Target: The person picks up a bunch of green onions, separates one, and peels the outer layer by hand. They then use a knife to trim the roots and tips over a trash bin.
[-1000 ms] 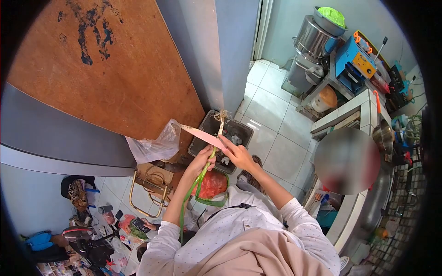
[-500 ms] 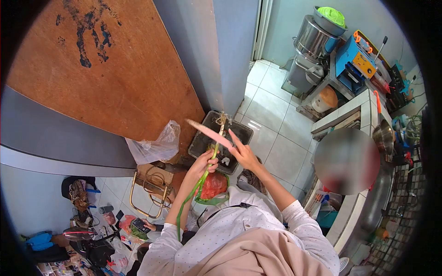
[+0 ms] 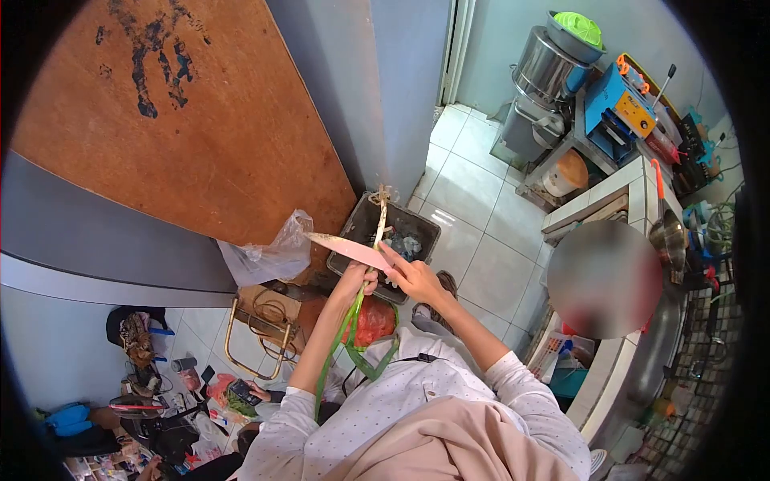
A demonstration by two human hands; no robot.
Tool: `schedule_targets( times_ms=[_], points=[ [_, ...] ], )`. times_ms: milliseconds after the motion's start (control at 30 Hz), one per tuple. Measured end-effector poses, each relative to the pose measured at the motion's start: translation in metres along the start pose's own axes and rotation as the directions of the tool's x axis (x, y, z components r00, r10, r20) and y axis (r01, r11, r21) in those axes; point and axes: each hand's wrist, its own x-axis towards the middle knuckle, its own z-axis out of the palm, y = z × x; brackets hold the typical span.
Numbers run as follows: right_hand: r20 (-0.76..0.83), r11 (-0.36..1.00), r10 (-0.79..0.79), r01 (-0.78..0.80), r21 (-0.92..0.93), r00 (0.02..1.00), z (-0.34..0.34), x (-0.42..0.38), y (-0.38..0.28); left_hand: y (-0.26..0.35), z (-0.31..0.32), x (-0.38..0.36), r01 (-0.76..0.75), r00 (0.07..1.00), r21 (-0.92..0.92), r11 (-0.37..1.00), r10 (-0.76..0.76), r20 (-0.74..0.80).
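Just above my left hand, clenched around a green onion, the stalk runs straight up, roots topmost. My right hand, beside it, grips a knife whose blade crosses the stalk, pointing left.
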Motion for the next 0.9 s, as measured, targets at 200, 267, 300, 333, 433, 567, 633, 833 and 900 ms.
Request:
schedule_targets(
  times_ms=[200, 267, 300, 333, 433, 567, 633, 833, 900],
  points=[
    [0.0, 0.997, 0.079, -0.079, 0.014, 0.997, -0.008, -0.001, 0.003, 0.004, 0.009, -0.011, 0.018, 0.998, -0.08, 0.997, -0.013, 0.061],
    [0.017, 0.997, 0.075, -0.075, 0.011, 0.997, -0.01, -0.004, -0.001, 0.0, 0.009, -0.01, 0.031, 0.999, -0.094, 0.995, -0.028, 0.028],
    [0.049, 0.998, 0.057, -0.057, 0.007, 0.997, -0.01, -0.007, -0.004, -0.002, 0.009, -0.009, 0.044, 0.999, -0.11, 0.993, -0.044, -0.004],
    [0.08, 0.999, 0.039, -0.04, 0.004, 0.996, -0.01, -0.01, -0.006, -0.002, 0.009, -0.01, 0.045, 0.999, -0.111, 0.993, -0.046, -0.003],
    [0.0, 0.998, 0.051, -0.051, 0.039, 0.999, -0.008, -0.008, -0.003, 0.001, 0.008, -0.013, 0.07, 0.995, -0.112, 0.991, -0.062, 0.076],
    [-0.022, 0.993, 0.105, -0.103, 0.063, 0.994, -0.012, -0.007, -0.006, 0.005, 0.011, -0.02, 0.118, 0.987, -0.207, 0.971, -0.091, 0.136],
    [0.068, 0.997, 0.007, -0.002, -0.077, 0.998, -0.009, -0.014, -0.01, 0.002, 0.01, -0.018, 0.131, 0.989, -0.229, 0.965, -0.109, 0.103],
    [-0.065, 0.996, 0.053, -0.049, 0.068, 0.996, -0.011, -0.009, -0.003, 0.0, 0.011, -0.022, 0.039, 0.993, -0.107, 0.993, -0.027, 0.112],
    [0.03, 0.998, 0.021, -0.019, -0.055, 0.999, -0.009, -0.013, -0.005, -0.004, 0.009, -0.017, 0.026, 0.997, -0.07, 0.997, -0.022, 0.067]
  ],
)
